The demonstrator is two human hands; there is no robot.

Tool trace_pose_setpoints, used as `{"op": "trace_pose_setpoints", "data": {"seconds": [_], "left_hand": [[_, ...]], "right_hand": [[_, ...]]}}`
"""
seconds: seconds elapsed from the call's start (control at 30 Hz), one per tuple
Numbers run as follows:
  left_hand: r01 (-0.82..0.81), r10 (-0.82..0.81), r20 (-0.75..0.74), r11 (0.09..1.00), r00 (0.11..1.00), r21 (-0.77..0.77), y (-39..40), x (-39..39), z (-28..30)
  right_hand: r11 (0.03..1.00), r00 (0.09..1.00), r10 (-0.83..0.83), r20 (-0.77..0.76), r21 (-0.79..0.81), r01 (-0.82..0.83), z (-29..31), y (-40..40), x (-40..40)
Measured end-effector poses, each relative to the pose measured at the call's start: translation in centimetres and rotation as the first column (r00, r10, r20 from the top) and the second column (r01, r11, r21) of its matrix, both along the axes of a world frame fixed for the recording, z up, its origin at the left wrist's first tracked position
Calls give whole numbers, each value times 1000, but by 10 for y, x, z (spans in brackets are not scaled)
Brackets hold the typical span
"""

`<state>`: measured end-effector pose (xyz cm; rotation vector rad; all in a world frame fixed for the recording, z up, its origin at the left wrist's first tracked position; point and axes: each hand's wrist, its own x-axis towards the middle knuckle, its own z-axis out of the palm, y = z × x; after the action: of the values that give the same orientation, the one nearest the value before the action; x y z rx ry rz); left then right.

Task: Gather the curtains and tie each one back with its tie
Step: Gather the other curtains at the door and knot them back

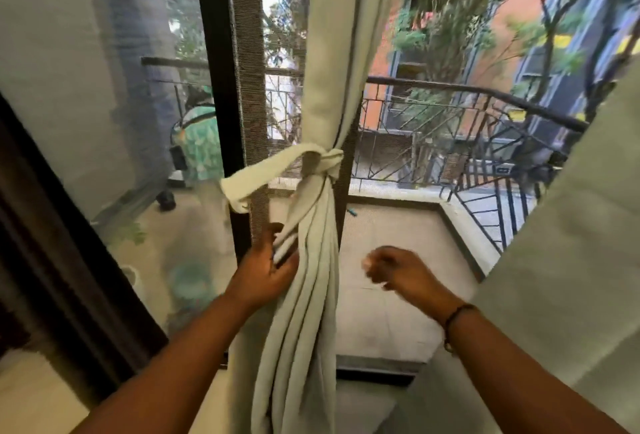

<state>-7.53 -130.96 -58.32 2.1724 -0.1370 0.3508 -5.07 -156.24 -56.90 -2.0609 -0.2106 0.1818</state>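
Observation:
A pale green curtain (332,52) hangs gathered in front of the dark door frame. A matching fabric tie (311,156) is knotted round it at mid height, and one loose end (242,187) sticks out to the left. Below the knot the folds (304,312) hang down in a bunch. My left hand (266,267) touches the left side of these folds, with a strip of cloth between its fingers. My right hand (391,270) hovers in the air to the right of the curtain, its fingers curled and holding nothing. A second pale green curtain (571,243) hangs ungathered at the right edge.
The dark door frame (218,87) with a mesh screen strip (247,52) stands behind the curtain. Through the opening lies a tiled balcony floor (388,260) with a black metal railing (485,111). A sheer panel (69,87) covers the left glass.

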Motion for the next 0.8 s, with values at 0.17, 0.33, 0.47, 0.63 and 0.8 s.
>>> {"op": "trace_pose_setpoints", "data": {"seconds": [0.17,0.33,0.47,0.63,0.8], "left_hand": [[127,-143,-20,925,990,-357,-9,-6,11],[-220,236,126,967,963,-131,6,-10,-3],[-213,132,561,974,817,81,7,-41,-10],[-60,-19,327,972,945,229,1,-48,-27],[165,-176,192,984,966,71,-19,-39,-20]], "right_hand": [[986,991,132,8,99,-133,-17,73,-38],[999,991,-10,131,51,4,-22,84,-59],[984,978,-122,169,146,98,-25,89,-66],[968,966,-191,174,199,156,-32,88,-69],[940,977,-167,132,320,117,-30,75,-61]]}}
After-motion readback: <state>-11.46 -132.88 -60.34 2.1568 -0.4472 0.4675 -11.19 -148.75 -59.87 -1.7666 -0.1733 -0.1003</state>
